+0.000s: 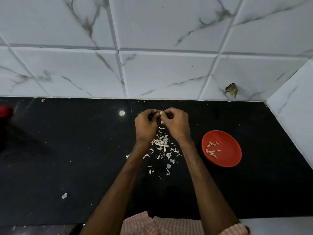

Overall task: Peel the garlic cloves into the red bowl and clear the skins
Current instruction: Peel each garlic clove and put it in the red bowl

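Left hand point(146, 123) and right hand point(176, 122) pinching garlic clove point(161, 113), skins point(162, 145) beneath

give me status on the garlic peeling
One garlic clove pinched between left hand and right hand. Several peeled cloves in red bowl. Loose skins piled on counter, uncleared.

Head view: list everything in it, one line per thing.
garlic clove: one, pale, pinched between left hand and right hand
red bowl: one, red, on countertop, right of hands
peeled cloves: several, pale yellow, in red bowl
garlic skins: many, whitish, scattered on countertop between forearms
countertop: one, black
wall tiles: several, white grey-veined, behind countertop
red object: one, cut off, left edge
left hand, right hand: both pinching the garlic clove
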